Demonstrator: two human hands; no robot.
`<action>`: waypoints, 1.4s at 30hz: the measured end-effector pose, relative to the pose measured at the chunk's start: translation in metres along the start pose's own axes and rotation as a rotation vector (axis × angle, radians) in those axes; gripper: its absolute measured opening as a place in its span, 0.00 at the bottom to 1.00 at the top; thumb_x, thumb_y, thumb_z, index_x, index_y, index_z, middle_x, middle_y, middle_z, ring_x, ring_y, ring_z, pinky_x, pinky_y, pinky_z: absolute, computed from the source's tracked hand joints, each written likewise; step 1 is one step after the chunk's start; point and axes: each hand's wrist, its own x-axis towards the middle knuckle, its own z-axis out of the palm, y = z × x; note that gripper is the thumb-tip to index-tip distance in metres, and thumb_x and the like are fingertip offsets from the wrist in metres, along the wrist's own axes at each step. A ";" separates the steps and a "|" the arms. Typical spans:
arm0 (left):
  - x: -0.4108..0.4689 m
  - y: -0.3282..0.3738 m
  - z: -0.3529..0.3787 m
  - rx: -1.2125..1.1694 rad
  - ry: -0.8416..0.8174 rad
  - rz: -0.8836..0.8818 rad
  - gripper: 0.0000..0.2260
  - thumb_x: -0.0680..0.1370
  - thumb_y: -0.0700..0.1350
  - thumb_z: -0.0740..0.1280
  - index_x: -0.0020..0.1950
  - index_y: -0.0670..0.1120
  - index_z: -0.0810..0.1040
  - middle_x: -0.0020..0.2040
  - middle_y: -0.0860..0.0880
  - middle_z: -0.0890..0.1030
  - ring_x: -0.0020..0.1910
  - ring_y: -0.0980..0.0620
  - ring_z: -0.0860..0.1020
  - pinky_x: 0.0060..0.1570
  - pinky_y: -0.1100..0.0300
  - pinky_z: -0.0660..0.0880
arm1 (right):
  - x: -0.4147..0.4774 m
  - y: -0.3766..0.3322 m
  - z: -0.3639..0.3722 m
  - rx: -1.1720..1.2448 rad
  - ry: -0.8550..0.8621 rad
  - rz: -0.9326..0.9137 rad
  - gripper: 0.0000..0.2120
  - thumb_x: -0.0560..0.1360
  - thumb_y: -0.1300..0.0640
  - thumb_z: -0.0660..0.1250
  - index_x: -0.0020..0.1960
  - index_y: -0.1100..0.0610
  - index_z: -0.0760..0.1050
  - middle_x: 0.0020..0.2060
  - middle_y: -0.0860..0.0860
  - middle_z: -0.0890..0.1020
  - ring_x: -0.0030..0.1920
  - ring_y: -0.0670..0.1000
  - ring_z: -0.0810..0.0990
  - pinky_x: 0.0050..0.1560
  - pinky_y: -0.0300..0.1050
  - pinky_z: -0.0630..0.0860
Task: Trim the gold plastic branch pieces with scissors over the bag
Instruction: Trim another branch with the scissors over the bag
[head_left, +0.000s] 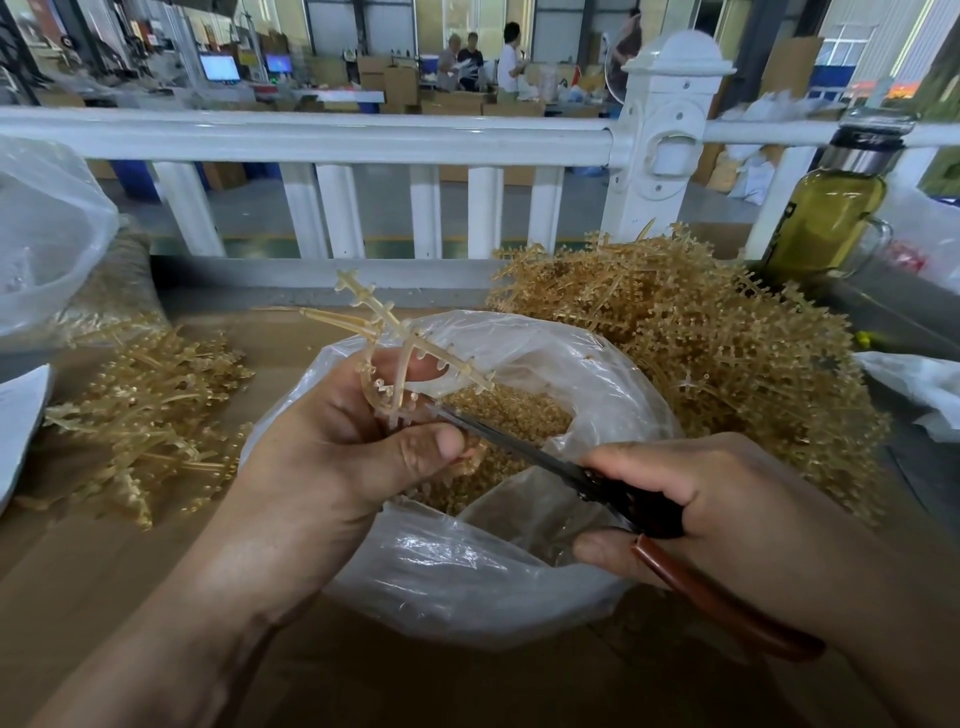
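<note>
My left hand (337, 447) grips a gold plastic branch piece (395, 338) over the open clear plastic bag (467, 571). The branch's stems rise up and left above my fingers. My right hand (727, 509) holds scissors (597, 478) with a black and brown handle. Their blades point up and left, with the tips at the branch's lower stubs beside my left thumb. Small gold cut bits (509, 415) fill the bottom of the bag.
A big heap of gold branches (701, 353) lies behind the bag on the right, and a smaller pile (150, 415) lies on the left. A bottle of yellow-green liquid (826, 208) stands at the back right. A white railing (363, 140) runs across behind the cardboard-covered table (104, 561). Clear bags sit at the far left.
</note>
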 end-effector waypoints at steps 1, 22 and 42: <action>0.000 0.000 0.000 0.000 0.002 0.000 0.16 0.70 0.33 0.71 0.56 0.35 0.76 0.40 0.46 0.84 0.40 0.53 0.83 0.41 0.65 0.78 | 0.000 0.000 0.000 0.001 -0.001 -0.001 0.21 0.70 0.30 0.65 0.47 0.46 0.76 0.34 0.41 0.77 0.32 0.42 0.77 0.30 0.32 0.66; 0.000 -0.002 -0.002 -0.010 0.039 -0.043 0.18 0.68 0.34 0.73 0.57 0.36 0.76 0.41 0.44 0.84 0.41 0.50 0.84 0.43 0.64 0.79 | 0.000 -0.001 0.001 -0.019 0.017 0.007 0.19 0.69 0.30 0.64 0.47 0.45 0.76 0.36 0.39 0.78 0.35 0.42 0.79 0.31 0.33 0.69; 0.000 0.001 0.000 -0.081 0.121 -0.139 0.08 0.67 0.43 0.75 0.43 0.42 0.81 0.38 0.42 0.83 0.38 0.45 0.82 0.38 0.58 0.79 | 0.002 -0.002 0.003 -0.019 0.050 0.026 0.22 0.69 0.30 0.64 0.50 0.47 0.78 0.37 0.41 0.80 0.35 0.42 0.79 0.32 0.36 0.72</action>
